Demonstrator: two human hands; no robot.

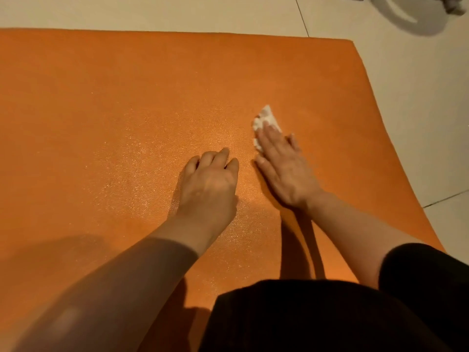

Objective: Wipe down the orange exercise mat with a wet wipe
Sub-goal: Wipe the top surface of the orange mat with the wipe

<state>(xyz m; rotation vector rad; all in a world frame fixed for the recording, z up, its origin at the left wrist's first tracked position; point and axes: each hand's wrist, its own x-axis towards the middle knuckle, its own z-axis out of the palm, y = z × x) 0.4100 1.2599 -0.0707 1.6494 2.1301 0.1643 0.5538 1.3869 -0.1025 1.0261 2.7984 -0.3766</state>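
Mat: an orange exercise mat [127, 102] lies flat on a pale tiled floor [406, 102], filling most of the view; its middle glistens with a speckled sheen.
Wet wipe: a crumpled white wet wipe [265, 120] sits on the mat right of centre, pinned under the right fingertips, its far part poking out beyond them.
Right hand: right hand [284, 166] flat, palm down, fingers [271, 138] straight and close together, pressing the wipe to the mat.
Left hand: left hand [210, 184] just beside it, fingers curled under, knuckles up, resting on the mat, holding nothing.
Clothing: dark fabric [317, 318] at lower right.
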